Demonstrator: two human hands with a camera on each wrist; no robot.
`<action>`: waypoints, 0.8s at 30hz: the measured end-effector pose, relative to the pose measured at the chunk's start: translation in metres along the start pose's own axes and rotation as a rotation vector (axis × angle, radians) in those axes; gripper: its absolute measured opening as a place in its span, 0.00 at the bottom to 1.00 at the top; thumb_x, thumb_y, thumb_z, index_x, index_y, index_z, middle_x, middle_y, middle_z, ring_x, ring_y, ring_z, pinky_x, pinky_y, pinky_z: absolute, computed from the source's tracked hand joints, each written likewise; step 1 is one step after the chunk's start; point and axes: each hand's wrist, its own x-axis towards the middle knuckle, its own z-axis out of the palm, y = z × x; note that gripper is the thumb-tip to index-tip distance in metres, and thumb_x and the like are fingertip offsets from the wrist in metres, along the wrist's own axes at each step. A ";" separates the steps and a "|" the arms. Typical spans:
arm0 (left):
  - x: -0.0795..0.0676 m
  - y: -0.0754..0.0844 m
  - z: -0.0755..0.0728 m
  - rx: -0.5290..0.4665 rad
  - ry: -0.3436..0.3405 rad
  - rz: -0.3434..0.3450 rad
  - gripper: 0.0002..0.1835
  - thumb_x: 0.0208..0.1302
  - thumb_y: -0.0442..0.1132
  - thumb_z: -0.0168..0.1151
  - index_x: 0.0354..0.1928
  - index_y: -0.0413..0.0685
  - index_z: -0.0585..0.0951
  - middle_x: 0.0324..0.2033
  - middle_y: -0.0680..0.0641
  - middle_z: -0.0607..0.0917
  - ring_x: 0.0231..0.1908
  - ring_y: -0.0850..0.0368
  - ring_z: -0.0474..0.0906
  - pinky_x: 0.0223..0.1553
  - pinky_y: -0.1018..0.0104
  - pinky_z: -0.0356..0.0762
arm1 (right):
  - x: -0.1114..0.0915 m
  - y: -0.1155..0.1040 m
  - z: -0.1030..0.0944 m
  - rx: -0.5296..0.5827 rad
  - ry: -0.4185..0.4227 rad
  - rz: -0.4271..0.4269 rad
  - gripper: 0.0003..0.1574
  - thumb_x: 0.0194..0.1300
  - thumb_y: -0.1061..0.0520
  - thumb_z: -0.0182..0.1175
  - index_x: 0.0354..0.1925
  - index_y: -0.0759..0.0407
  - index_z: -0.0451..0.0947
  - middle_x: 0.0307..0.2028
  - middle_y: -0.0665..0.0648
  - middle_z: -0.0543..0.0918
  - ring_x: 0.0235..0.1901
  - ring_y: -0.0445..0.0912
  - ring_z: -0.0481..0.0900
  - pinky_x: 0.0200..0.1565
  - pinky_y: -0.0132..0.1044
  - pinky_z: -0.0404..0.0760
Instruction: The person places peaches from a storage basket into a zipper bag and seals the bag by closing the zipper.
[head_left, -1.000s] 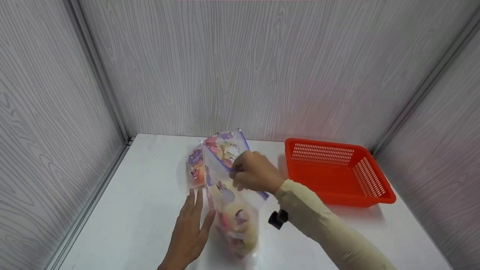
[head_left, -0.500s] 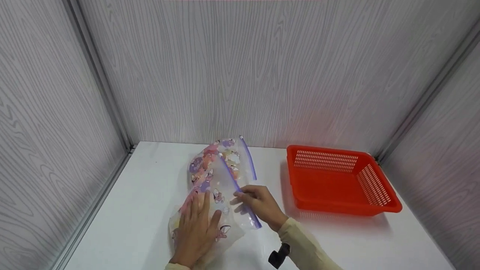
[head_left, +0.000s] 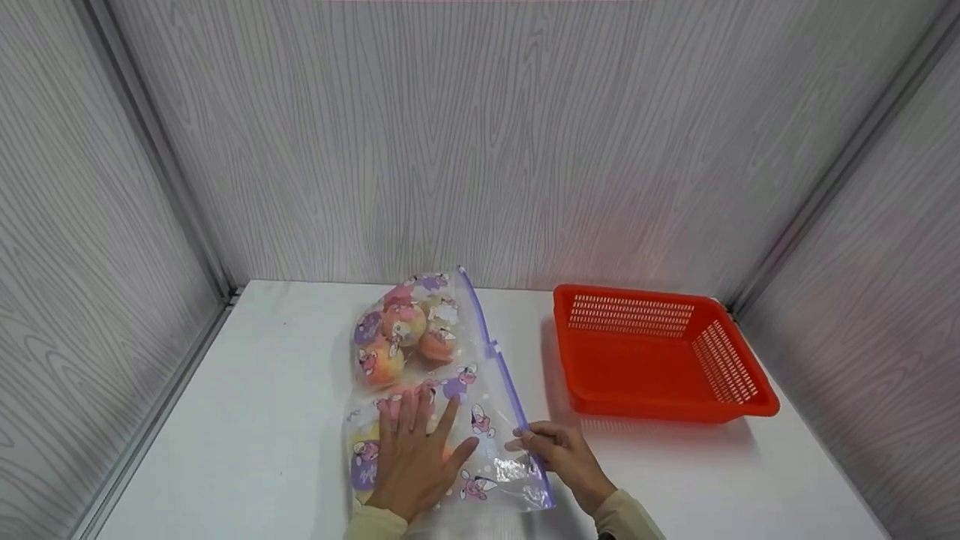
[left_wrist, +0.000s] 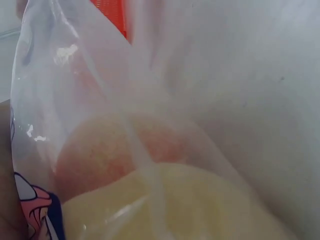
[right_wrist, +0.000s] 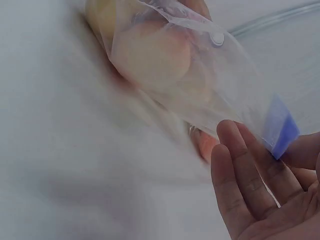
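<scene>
In the head view a clear zip bag [head_left: 487,450] with cartoon prints and a purple zip edge lies at the front middle of the white table. My left hand [head_left: 420,457] rests on it with fingers spread, over the round fruit inside. My right hand [head_left: 562,454] pinches the purple edge between thumb and fingers; the right wrist view shows the blue-purple strip [right_wrist: 282,129] in that pinch. Up close in the left wrist view, a reddish fruit [left_wrist: 110,150] and a pale yellow fruit [left_wrist: 165,210] show through the plastic. The left fingers are out of that view.
Behind, a second printed zip bag [head_left: 405,330] of round fruit lies on the table, its near side meeting the front bag. A red plastic basket [head_left: 660,412] with slotted walls stands to the right. Grey wood-patterned panels [head_left: 420,142] enclose the table.
The front bag, earlier hanging upright from my right hand, now lies down on the table. My left hand has come onto it. My right hand has moved down along with the purple edge.
</scene>
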 end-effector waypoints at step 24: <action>0.009 0.019 0.000 0.090 -0.039 0.190 0.41 0.60 0.76 0.34 0.67 0.63 0.68 0.70 0.39 0.58 0.70 0.36 0.45 0.66 0.33 0.40 | -0.017 0.036 -0.007 -0.085 0.145 0.173 0.18 0.63 0.52 0.60 0.41 0.66 0.82 0.24 0.52 0.79 0.24 0.42 0.73 0.28 0.32 0.77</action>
